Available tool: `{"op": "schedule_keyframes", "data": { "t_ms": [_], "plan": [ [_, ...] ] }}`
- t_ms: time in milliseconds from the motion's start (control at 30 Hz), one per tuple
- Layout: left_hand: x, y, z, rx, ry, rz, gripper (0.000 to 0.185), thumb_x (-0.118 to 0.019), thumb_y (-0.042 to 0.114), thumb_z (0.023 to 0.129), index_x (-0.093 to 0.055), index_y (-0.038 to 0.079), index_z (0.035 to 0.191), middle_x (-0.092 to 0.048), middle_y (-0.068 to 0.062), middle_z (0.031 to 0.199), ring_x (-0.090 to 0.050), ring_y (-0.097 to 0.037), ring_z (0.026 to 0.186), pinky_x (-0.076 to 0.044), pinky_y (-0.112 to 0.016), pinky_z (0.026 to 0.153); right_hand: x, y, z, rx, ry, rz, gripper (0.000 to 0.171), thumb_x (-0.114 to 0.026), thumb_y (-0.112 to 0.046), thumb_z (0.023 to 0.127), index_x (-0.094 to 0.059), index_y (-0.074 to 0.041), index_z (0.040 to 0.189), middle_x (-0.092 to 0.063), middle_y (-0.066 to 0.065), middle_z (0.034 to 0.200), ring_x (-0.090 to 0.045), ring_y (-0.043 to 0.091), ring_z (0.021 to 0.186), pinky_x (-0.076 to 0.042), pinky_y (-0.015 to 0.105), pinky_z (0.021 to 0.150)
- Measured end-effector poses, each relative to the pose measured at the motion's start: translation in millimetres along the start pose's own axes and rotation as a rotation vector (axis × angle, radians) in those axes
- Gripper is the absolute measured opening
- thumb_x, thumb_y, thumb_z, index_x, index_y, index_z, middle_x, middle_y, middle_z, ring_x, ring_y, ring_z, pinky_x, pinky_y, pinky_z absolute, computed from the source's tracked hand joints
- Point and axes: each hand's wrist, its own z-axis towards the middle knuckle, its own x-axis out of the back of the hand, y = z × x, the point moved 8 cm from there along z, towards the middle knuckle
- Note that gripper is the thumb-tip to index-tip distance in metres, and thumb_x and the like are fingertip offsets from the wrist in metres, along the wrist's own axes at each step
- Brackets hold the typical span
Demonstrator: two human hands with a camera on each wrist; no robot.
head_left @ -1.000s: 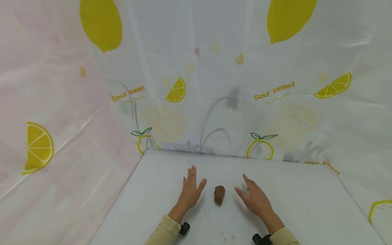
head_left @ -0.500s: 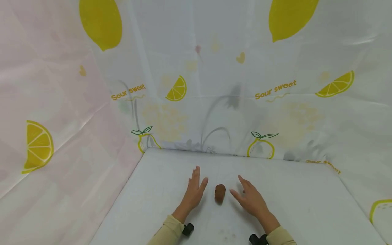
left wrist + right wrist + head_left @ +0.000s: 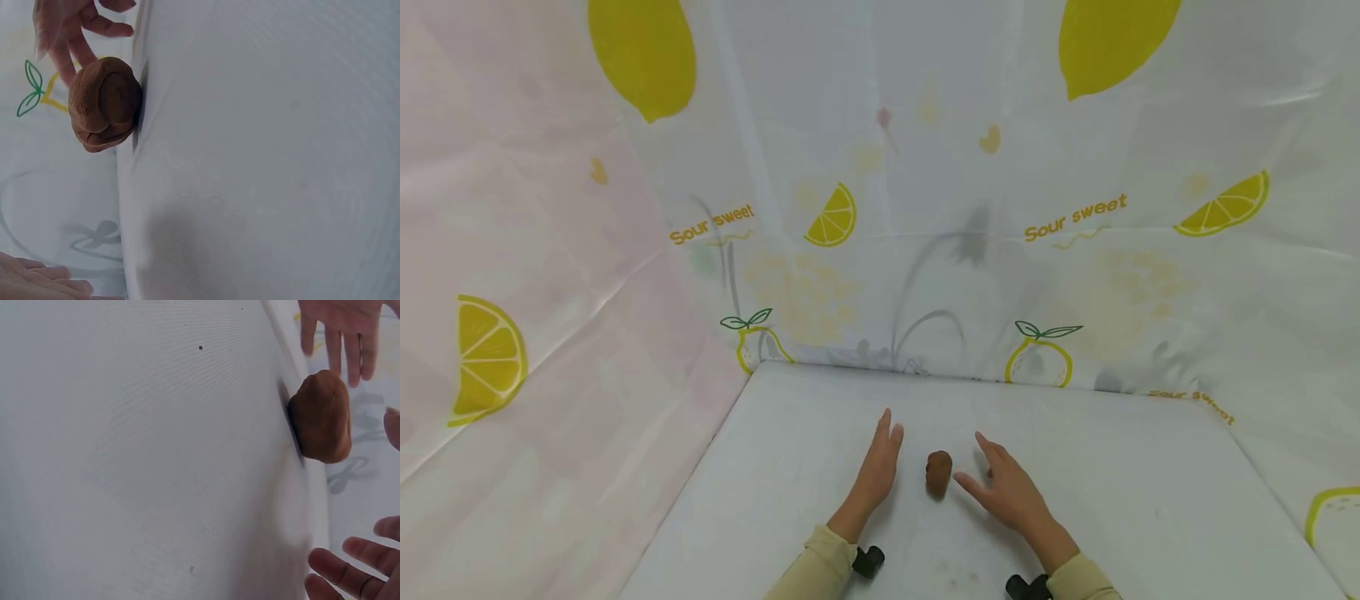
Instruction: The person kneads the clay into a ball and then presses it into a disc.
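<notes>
the brown clay lump (image 3: 937,472) sits on the table (image 3: 1135,500), between the left hand (image 3: 878,467) and right hand (image 3: 1006,493). both are spread, empty, flanking it untouched; closing in seemingly comes next.

You have one brown clay lump (image 3: 937,472) sitting on the white table (image 3: 1150,500). It is small, rounded and a little taller than wide, with soft folds and creases pressed into its surface (image 3: 103,103). It stands on its own in the middle of the table's near half, casting a short shadow.
</notes>
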Motion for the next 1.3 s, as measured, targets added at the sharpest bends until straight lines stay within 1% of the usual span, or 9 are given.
{"op": "schedule_keyframes", "data": {
  "t_ms": [133, 367, 667, 800, 867, 1000, 1033, 1100, 1300],
  "plan": [
    [-1.3, -0.4, 1.7, 0.012, -0.007, -0.044, 0.073, -0.024, 0.049, 0.111, -0.014, -0.002, 0.161, -0.014, -0.023, 0.167, -0.012, -0.040, 0.154, -0.010, -0.057, 0.122, -3, 0, 0, 0.019, 0.010, -0.001, 0.087, -0.069, -0.059, 0.091, -0.042, -0.006, 0.155, -0.055, 0.017, 0.142, -0.064, 0.024, 0.101, -0.050, 0.050, 0.093],
    [-4.4, 1.5, 1.7, 0.002, -0.007, -0.106, 0.073, -0.023, 0.047, 0.112, -0.014, -0.007, 0.159, -0.014, -0.028, 0.165, -0.010, -0.044, 0.153, -0.008, -0.059, 0.121, -7, -3, 0, 0.038, 0.007, 0.034, 0.086, -0.070, -0.058, 0.091, -0.043, -0.006, 0.154, -0.056, 0.015, 0.142, -0.062, 0.021, 0.101, -0.051, 0.049, 0.092],
    [-8.9, 4.4, 1.2, 0.014, -0.014, -0.155, 0.069, -0.026, 0.044, 0.112, -0.016, -0.006, 0.160, -0.015, -0.026, 0.166, -0.011, -0.042, 0.153, -0.009, -0.059, 0.122, -12, -9, 1, 0.024, -0.034, 0.065, 0.090, -0.073, -0.061, 0.087, -0.045, -0.007, 0.153, -0.057, 0.013, 0.141, -0.061, 0.019, 0.100, -0.051, 0.047, 0.091],
    [-10.8, 8.4, 1.3, 0.029, -0.011, -0.187, 0.067, -0.025, 0.041, 0.113, -0.015, -0.005, 0.160, -0.015, -0.027, 0.165, -0.013, -0.044, 0.152, -0.010, -0.061, 0.121, -14, -11, 3, 0.037, -0.044, 0.070, 0.090, -0.075, -0.060, 0.085, -0.047, -0.007, 0.152, -0.058, 0.011, 0.140, -0.061, 0.017, 0.100, -0.051, 0.045, 0.091],
    [-9.6, 18.9, -3.0, 0.032, -0.010, -0.206, 0.065, -0.024, 0.039, 0.113, -0.016, -0.006, 0.159, -0.015, -0.028, 0.165, -0.013, -0.045, 0.152, -0.010, -0.061, 0.121, -16, -13, 3, 0.049, -0.043, 0.078, 0.090, -0.077, -0.059, 0.084, -0.048, -0.006, 0.151, -0.059, 0.010, 0.138, -0.060, 0.016, 0.099, -0.051, 0.045, 0.091],
    [-13.2, 18.1, -2.6, 0.041, -0.015, -0.191, 0.065, -0.022, 0.038, 0.113, -0.014, -0.007, 0.159, -0.014, -0.029, 0.165, -0.013, -0.046, 0.152, -0.010, -0.061, 0.121, -19, -16, 3, 0.062, -0.055, 0.080, 0.090, -0.078, -0.060, 0.081, -0.052, -0.006, 0.148, -0.061, 0.009, 0.137, -0.060, 0.015, 0.098, -0.051, 0.045, 0.091],
    [-13.6, 17.2, -2.3, 0.039, -0.016, -0.189, 0.066, -0.022, 0.040, 0.113, -0.015, -0.006, 0.160, -0.015, -0.028, 0.165, -0.013, -0.045, 0.152, -0.010, -0.061, 0.121, -20, -16, 3, 0.064, -0.061, 0.079, 0.089, -0.079, -0.061, 0.081, -0.054, -0.006, 0.147, -0.061, 0.009, 0.136, -0.060, 0.016, 0.099, -0.051, 0.045, 0.091],
    [-17.5, 6.2, 2.4, 0.040, -0.017, -0.168, 0.068, -0.022, 0.043, 0.113, -0.015, -0.005, 0.160, -0.015, -0.026, 0.166, -0.013, -0.043, 0.152, -0.011, -0.061, 0.121, -22, -17, 3, 0.067, -0.075, 0.070, 0.087, -0.078, -0.062, 0.081, -0.056, -0.007, 0.145, -0.062, 0.008, 0.135, -0.060, 0.016, 0.100, -0.051, 0.046, 0.092],
    [-20.7, 4.1, 4.3, 0.022, -0.019, -0.176, 0.071, -0.021, 0.047, 0.112, -0.015, -0.004, 0.160, -0.015, -0.026, 0.166, -0.012, -0.042, 0.153, -0.010, -0.060, 0.121, -25, -19, 2, 0.115, -0.087, 0.064, 0.082, -0.081, -0.059, 0.079, -0.061, -0.008, 0.139, -0.066, 0.003, 0.128, -0.060, 0.015, 0.099, -0.052, 0.043, 0.090]
  ]
}}
